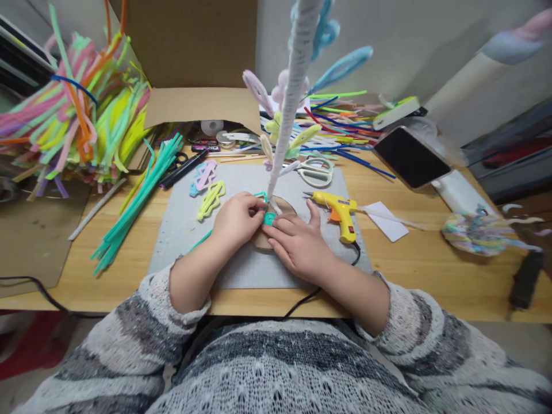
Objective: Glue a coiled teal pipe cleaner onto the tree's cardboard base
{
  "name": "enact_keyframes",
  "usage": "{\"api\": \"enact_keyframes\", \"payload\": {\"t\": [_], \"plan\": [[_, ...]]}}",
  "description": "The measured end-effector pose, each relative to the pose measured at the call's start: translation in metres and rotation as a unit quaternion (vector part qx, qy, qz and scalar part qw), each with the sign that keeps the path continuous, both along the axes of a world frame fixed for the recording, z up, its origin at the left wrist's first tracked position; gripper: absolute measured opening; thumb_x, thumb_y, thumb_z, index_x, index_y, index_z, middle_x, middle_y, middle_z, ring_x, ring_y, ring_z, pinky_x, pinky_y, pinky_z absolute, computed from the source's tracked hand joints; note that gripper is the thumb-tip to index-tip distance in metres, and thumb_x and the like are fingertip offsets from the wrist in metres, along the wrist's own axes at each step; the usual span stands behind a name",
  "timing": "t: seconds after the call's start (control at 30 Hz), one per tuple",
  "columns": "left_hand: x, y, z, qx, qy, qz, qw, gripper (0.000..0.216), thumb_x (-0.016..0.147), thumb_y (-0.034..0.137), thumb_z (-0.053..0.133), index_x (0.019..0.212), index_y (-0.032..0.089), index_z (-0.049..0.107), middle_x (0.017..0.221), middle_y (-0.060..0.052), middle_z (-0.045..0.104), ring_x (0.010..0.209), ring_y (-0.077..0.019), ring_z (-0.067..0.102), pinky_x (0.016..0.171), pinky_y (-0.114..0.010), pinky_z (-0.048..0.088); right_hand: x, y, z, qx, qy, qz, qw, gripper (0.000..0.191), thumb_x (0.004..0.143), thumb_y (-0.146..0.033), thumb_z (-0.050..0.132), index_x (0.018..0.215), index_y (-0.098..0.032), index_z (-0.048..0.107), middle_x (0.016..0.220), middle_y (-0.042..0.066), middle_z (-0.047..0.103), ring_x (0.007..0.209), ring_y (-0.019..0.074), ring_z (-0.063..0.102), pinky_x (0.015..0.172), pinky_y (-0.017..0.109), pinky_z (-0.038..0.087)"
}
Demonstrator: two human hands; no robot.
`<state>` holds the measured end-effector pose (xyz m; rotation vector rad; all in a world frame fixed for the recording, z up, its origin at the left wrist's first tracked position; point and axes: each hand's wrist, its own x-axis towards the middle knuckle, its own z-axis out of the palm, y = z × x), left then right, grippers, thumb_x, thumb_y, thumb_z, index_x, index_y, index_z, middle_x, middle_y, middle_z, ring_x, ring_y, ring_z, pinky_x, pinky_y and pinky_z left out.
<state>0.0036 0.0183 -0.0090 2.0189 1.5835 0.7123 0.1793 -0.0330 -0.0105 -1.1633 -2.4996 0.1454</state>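
A flat green pipe-cleaner coil (269, 219) lies on the round cardboard base (261, 242), at the foot of a tall white-wrapped stem (290, 103). My left hand (241, 217) pinches the green pipe cleaner at the coil's left edge; its loose tail (200, 240) runs out under that hand. My right hand (297, 238) rests on the base with its fingers stretched and its fingertips touching the coil's right side, the thumb lifted away. Pastel pipe-cleaner loops and petals (340, 70) stick out from the stem.
Right of the base lies a yellow hot glue gun (338, 211), with scissors (317, 171) behind it. Folded pipe-cleaner shapes (211, 200) and green stems (138, 204) are at left. A phone (411, 157) sits at right. Bundled pipe cleaners (77, 115) fill the back left.
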Motion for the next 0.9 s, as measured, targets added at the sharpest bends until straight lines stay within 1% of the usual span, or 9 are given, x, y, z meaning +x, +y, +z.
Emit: {"api": "enact_keyframes", "payload": {"t": [0.1, 0.17, 0.4, 0.53, 0.63, 0.7, 0.8, 0.9], "plan": [[-0.001, 0.002, -0.002, -0.004, -0.016, -0.016, 1.000, 0.015, 0.077, 0.017, 0.060, 0.085, 0.018, 0.073, 0.081, -0.001, 0.064, 0.074, -0.0152, 0.059, 0.070, -0.027, 0.046, 0.002, 0.000, -0.002, -0.004, 0.027, 0.000, 1.000, 0.030, 0.098, -0.028, 0.039, 0.116, -0.022, 0.062, 0.108, 0.004, 0.070, 0.111, 0.0202, 0.057, 0.111, 0.056, -0.005], [-0.002, 0.002, -0.004, -0.007, -0.026, -0.018, 0.999, 0.016, 0.077, 0.017, 0.061, 0.087, 0.018, 0.073, 0.080, -0.001, 0.063, 0.074, -0.0149, 0.059, 0.072, -0.027, 0.047, 0.003, 0.000, -0.003, -0.002, 0.028, 0.002, 1.000, 0.029, 0.097, -0.029, 0.040, 0.114, -0.024, 0.063, 0.109, 0.003, 0.070, 0.113, 0.0205, 0.056, 0.111, 0.056, -0.005], [-0.003, 0.004, -0.005, -0.015, -0.047, -0.023, 0.999, 0.017, 0.077, 0.017, 0.061, 0.088, 0.015, 0.073, 0.078, -0.002, 0.062, 0.077, -0.0156, 0.059, 0.078, -0.029, 0.048, 0.000, 0.000, -0.003, -0.007, 0.012, -0.008, 1.000, 0.029, 0.097, -0.028, 0.039, 0.112, -0.023, 0.064, 0.104, 0.003, 0.070, 0.112, 0.0213, 0.055, 0.110, 0.057, -0.004], [-0.006, 0.005, -0.006, -0.003, -0.048, -0.055, 0.997, 0.025, 0.082, 0.014, 0.050, 0.092, 0.017, 0.073, 0.085, -0.004, 0.063, 0.085, -0.0167, 0.061, 0.086, -0.031, 0.049, -0.002, 0.000, -0.001, -0.022, 0.000, -0.020, 1.000, 0.032, 0.098, -0.030, 0.038, 0.118, -0.024, 0.061, 0.109, 0.004, 0.069, 0.112, 0.0215, 0.054, 0.110, 0.057, -0.004], [-0.008, 0.004, -0.007, -0.005, -0.048, -0.072, 0.996, 0.033, 0.085, 0.012, 0.043, 0.096, 0.017, 0.073, 0.089, -0.005, 0.063, 0.089, -0.0168, 0.061, 0.088, -0.032, 0.049, -0.004, 0.000, 0.000, -0.017, -0.022, -0.025, 0.999, 0.033, 0.098, -0.032, 0.037, 0.120, -0.023, 0.061, 0.105, 0.004, 0.069, 0.111, 0.0221, 0.054, 0.110, 0.057, -0.005], [-0.008, 0.001, -0.006, -0.002, -0.038, -0.073, 0.997, 0.032, 0.086, 0.014, 0.044, 0.099, 0.018, 0.073, 0.091, -0.005, 0.062, 0.091, -0.0176, 0.061, 0.090, -0.033, 0.049, -0.005, 0.000, 0.000, -0.012, -0.033, -0.025, 0.999, 0.033, 0.098, -0.031, 0.037, 0.118, -0.023, 0.061, 0.102, 0.004, 0.069, 0.111, 0.0224, 0.054, 0.110, 0.058, -0.006], [-0.006, -0.007, -0.005, 0.015, -0.014, -0.057, 0.998, 0.026, 0.085, 0.017, 0.051, 0.100, 0.019, 0.072, 0.094, -0.006, 0.063, 0.094, -0.0193, 0.060, 0.089, -0.034, 0.049, -0.005, 0.000, -0.001, -0.010, -0.029, -0.019, 0.999, 0.032, 0.097, -0.030, 0.038, 0.119, -0.023, 0.061, 0.104, 0.004, 0.069, 0.112, 0.0228, 0.054, 0.110, 0.058, -0.006], [-0.005, -0.015, -0.003, 0.044, 0.008, -0.050, 0.998, 0.022, 0.082, 0.015, 0.054, 0.095, 0.017, 0.073, 0.095, -0.007, 0.065, 0.093, -0.0202, 0.061, 0.089, -0.036, 0.050, -0.001, -0.001, -0.002, -0.009, 0.005, -0.013, 1.000, 0.031, 0.097, -0.028, 0.039, 0.119, -0.021, 0.061, 0.107, 0.005, 0.070, 0.115, 0.0223, 0.055, 0.111, 0.058, -0.007]]}}
